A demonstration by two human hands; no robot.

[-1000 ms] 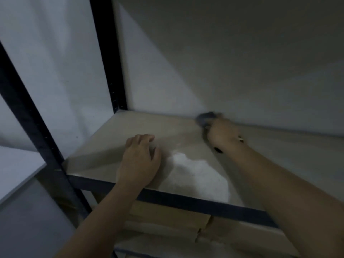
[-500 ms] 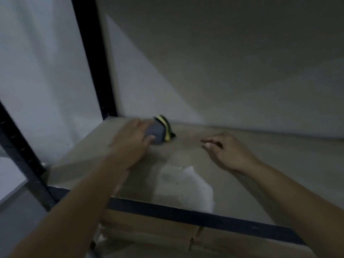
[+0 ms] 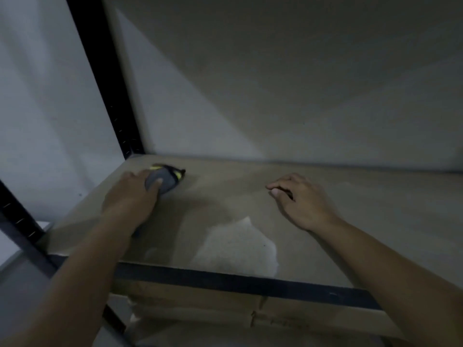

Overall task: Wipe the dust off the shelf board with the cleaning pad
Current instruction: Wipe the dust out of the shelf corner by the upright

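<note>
Grey foam with a yellow-green stripe — the cleaning pad (image 3: 164, 182) — sits under the left hand (image 3: 130, 199), whose thumb and fingers curl round its near side and press it onto the shelf board (image 3: 250, 191), close to the far left corner where the black upright post (image 3: 107, 78) meets the board. To do this stroke well, I judge the palm should stay low so the whole face of the pad bears on the board rather than one edge, and each pass should overlap the one beside it, drawn from the back wall side toward the front rail so dust is carried off, not packed into the corner. Just right of the grip the board looks dull and bare; further right, well apart from the pad, the right hand (image 3: 300, 204) rests on the board with its fingers loosely curled and holding nothing, likely a steadying prop. Nearer the person than the grip, between the two forearms, lies a pale patch (image 3: 238, 246) — whether dust or a worn spot I cannot tell — reaching the black front rail (image 3: 225, 276). Below that rail, flat brown cardboard boxes (image 3: 200, 304) lie on the level beneath. Behind the pad rises a plain grey wall (image 3: 275, 83); the light is dim, so fine dust is hard to read.
</note>
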